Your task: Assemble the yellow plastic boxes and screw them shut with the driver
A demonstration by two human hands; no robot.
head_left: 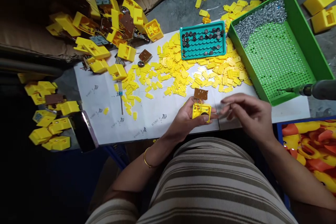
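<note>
My left hand [185, 119] is closed round a small yellow plastic housing [196, 111], its open side facing up. A dark round part sits inside the housing, and thin wires join it to a brown circuit board [201, 93] standing out past its far edge. Just to the right, my right hand [249, 113] hovers with thumb and fingers pinched together. Its fingertips are blurred, so anything small between them cannot be made out. Many small yellow plastic pieces [175, 66] lie spread over the white-covered table [152, 122] beyond my hands.
A teal tray [203, 57] holds small dark round parts. The green basket [252, 73] contains silvery screws [258, 19]; an electric screwdriver [304, 90] overhangs its right side. Yellow housings [126, 52] pile up left, near a screwdriver [121, 103] and phone [83, 131]. Yellow-orange toys [309, 143] fill a bin.
</note>
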